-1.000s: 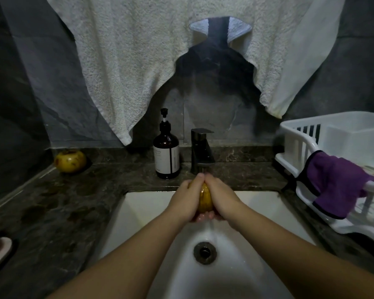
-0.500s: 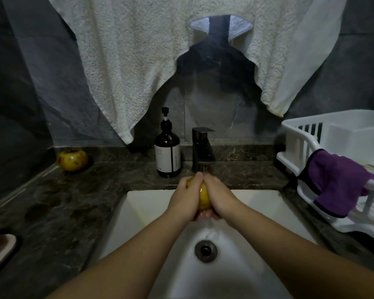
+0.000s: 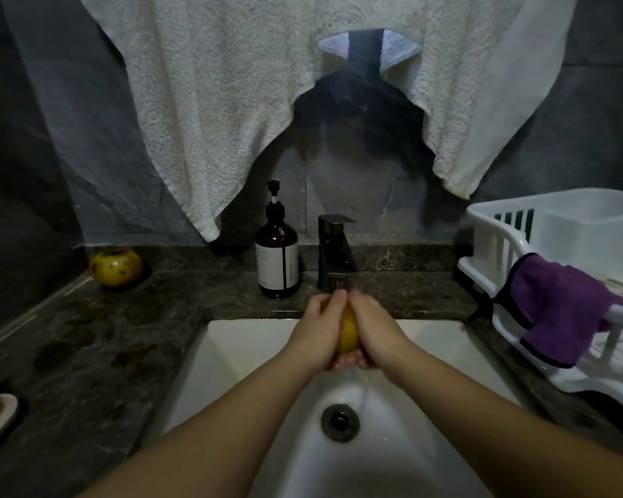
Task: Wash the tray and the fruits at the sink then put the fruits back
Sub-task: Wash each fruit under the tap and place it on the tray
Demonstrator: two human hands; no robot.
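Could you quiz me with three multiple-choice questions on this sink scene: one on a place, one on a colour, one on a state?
1. Where is the second fruit?
A. On the counter, far left
B. In the rack
C. In the sink

2. What colour is the cloth on the rack?
A. Green
B. Purple
C. Red

3. How is the tap?
A. Running
B. Off
C. Covered by the towel

Answers:
1 A: the second fruit sits on the counter, left of the bottle.
2 B: the cloth draped over the rack is purple.
3 A: water falls from the tap over the fruit held between the left hand and right hand, into the sink.
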